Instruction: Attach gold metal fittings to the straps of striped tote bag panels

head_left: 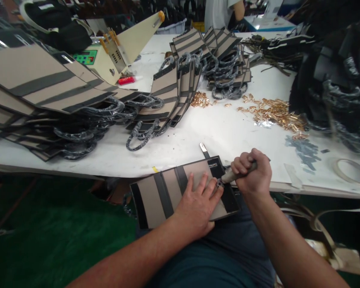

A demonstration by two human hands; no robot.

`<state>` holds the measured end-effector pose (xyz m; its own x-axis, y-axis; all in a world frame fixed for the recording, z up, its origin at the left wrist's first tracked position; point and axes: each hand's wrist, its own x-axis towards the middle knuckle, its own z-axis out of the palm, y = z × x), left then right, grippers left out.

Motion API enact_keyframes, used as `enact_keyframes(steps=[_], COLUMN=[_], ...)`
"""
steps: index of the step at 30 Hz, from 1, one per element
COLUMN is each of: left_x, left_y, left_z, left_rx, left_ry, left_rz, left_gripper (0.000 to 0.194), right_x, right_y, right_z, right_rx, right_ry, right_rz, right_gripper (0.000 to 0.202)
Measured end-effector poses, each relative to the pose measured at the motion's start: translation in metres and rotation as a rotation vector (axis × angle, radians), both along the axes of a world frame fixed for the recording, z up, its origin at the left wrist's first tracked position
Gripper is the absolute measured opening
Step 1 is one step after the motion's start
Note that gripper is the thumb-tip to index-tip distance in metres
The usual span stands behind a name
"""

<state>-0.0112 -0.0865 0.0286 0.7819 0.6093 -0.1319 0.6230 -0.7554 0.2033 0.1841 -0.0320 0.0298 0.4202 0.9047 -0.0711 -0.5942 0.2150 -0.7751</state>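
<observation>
My left hand (pixel 197 206) lies flat with spread fingers on a beige bag panel (pixel 152 199) with dark stripes and black ends. The panel leans across my lap and the table edge. My right hand (pixel 255 172) is closed around a slim tool with a greyish handle (pixel 230 176); its exact kind is unclear. The tool's end meets a small dark metal plate with holes (pixel 220 183) on the panel's black end, beside my left fingertips. A strap with a shiny metal tip (pixel 203 149) sticks out beyond the panel's far edge.
Stacked panels with plastic-wrapped handles (pixel 108 106) cover the table's left. More stacks (pixel 210 56) stand farther back. Gold-coloured metal fittings (pixel 276 114), grey strips (pixel 304 152) and a tape roll (pixel 351 170) lie to the right. A cream machine (pixel 108 60) stands behind. Another person (pixel 219 16) is across the table.
</observation>
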Motion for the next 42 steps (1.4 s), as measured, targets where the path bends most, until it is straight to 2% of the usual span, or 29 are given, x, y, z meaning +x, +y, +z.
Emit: enact_keyframes(steps=[2, 4, 6, 10, 12, 15, 17, 19, 21, 24, 26, 30, 33, 37, 40, 42], left_x=[-0.001, -0.002, -0.003, -0.005, -0.007, -0.008, -0.008, -0.008, -0.008, -0.008, -0.009, -0.009, -0.008, -0.008, -0.010, -0.010], left_y=[0.000, 0.000, -0.001, -0.003, -0.005, -0.007, -0.007, -0.007, -0.006, -0.007, -0.007, -0.007, -0.006, -0.007, -0.008, -0.009], left_z=[-0.002, -0.003, -0.004, -0.006, -0.008, -0.011, -0.013, -0.013, -0.011, -0.009, -0.009, -0.014, -0.018, -0.016, -0.012, -0.011], left_rx=[-0.008, -0.017, -0.026, -0.032, -0.029, -0.024, -0.022, -0.019, -0.018, -0.016, -0.008, -0.002, -0.014, -0.025, -0.012, 0.001], left_ry=[-0.011, -0.027, -0.048, -0.098, -0.119, -0.142, -0.146, -0.142, -0.136, -0.133, -0.132, -0.139, -0.152, -0.158, -0.152, -0.148], left_rz=[-0.009, -0.011, -0.002, 0.049, 0.079, 0.093, 0.089, 0.087, 0.085, 0.078, 0.075, 0.072, 0.073, 0.067, 0.073, 0.072], left_gripper=[0.100, 0.100, 0.100, 0.102, 0.104, 0.105, 0.106, 0.106, 0.104, 0.100, 0.100, 0.103, 0.106, 0.107, 0.106, 0.102], right_x=[-0.002, -0.008, -0.018, -0.034, -0.035, -0.031, -0.029, -0.029, -0.030, -0.031, -0.030, -0.033, -0.041, -0.044, -0.036, -0.030], right_y=[-0.001, -0.006, -0.014, -0.027, -0.029, -0.029, -0.030, -0.030, -0.029, -0.028, -0.028, -0.035, -0.038, -0.035, -0.032, -0.032], right_z=[0.000, 0.001, 0.003, 0.005, 0.011, 0.030, 0.043, 0.048, 0.041, 0.019, 0.010, 0.018, 0.024, 0.014, 0.007, 0.014], right_rx=[-0.003, 0.050, 0.113, 0.222, 0.227, 0.203, 0.283, 0.352, 0.301, 0.148, 0.140, 0.230, 0.335, 0.422, 0.354, 0.260], right_ry=[0.000, -0.088, -0.282, -0.880, -0.986, -0.813, -0.670, -0.610, -0.616, -0.670, -0.683, -0.744, -0.983, -1.182, -1.130, -0.996], right_rz=[-0.011, 0.000, 0.041, 0.167, 0.197, 0.199, 0.151, 0.103, 0.095, 0.138, 0.169, 0.172, 0.254, 0.289, 0.244, 0.231], right_gripper=[0.039, 0.038, 0.036, 0.038, 0.040, 0.041, 0.037, 0.034, 0.036, 0.040, 0.040, 0.036, 0.032, 0.029, 0.031, 0.035])
